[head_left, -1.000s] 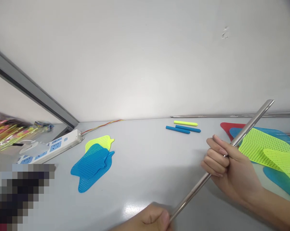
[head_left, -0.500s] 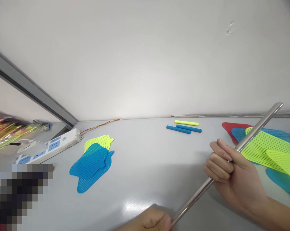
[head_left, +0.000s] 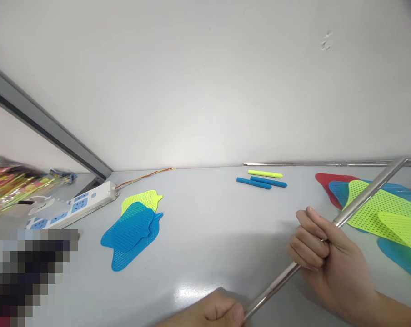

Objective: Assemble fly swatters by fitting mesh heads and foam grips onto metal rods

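Observation:
A silver telescopic metal rod (head_left: 371, 193) slants across the lower right, its thicker tube pointing up and right. My right hand (head_left: 323, 252) is wrapped round its middle, just below the thick tube. At the bottom edge my left hand (head_left: 222, 311) is closed on the thin lower end, whose tip is hidden. Behind the rod's upper part lie perforated plastic fly swatter heads: a red one (head_left: 330, 186), a yellow-green one (head_left: 362, 209) and a blue one (head_left: 396, 254), overlapping.
Two blue sticks (head_left: 253, 183) and a yellow stick (head_left: 265, 174) lie near the wall. Thin metal rods (head_left: 294, 164) run along the wall's foot. At left are blue swatter heads (head_left: 130, 231), a yellow-green one (head_left: 142, 200), a white power strip (head_left: 89, 202) and bagged colourful items (head_left: 17, 181).
The rod's upper end has dipped slightly and shifted a little right. Both hands keep their grip on the rod, with my right hand marginally lower.

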Available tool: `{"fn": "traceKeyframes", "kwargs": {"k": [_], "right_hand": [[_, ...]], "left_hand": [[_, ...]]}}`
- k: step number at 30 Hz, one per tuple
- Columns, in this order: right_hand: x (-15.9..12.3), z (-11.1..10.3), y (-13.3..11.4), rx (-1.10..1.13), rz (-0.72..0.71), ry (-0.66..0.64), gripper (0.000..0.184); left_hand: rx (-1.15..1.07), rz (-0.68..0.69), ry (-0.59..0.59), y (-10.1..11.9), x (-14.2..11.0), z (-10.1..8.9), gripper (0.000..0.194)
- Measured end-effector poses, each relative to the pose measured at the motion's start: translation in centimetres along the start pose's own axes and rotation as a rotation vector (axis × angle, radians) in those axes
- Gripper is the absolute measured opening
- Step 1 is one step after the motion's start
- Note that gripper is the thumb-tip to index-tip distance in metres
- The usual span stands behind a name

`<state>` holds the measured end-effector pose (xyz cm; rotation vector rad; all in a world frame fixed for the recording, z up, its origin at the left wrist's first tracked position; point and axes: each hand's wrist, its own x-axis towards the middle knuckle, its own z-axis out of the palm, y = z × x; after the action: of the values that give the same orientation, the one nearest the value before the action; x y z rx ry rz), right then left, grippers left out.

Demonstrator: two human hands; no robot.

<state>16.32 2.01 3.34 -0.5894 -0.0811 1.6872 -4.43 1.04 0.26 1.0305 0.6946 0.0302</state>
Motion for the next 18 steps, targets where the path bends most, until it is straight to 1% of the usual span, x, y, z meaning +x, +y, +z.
{"fn": "traceKeyframes", "kwargs": {"k": [5, 9, 14, 18], "right_hand": [[-0.07, 0.13, 0.14, 0.004, 0.006, 0.018, 0.038], [-0.04, -0.07, 0.24, 0.049, 0.013, 0.031, 0.038], [0.16, -0.55, 0.54, 0.04, -0.001, 0.031, 0.037], [0.31, -0.4, 0.43, 0.01, -0.007, 0.022, 0.036]], "left_hand": [[-0.032, -0.006, 0.006, -0.22, 0.04, -0.03, 0.05], [-0.016, -0.019, 0.002, -0.55, 0.16, -0.27, 0.051], [-0.002, -0.022, 0.007, -0.11, 0.04, -0.16, 0.05], [-0.021, -0.016, 0.042, 0.06, 0.07, 0.12, 0.05]]}}
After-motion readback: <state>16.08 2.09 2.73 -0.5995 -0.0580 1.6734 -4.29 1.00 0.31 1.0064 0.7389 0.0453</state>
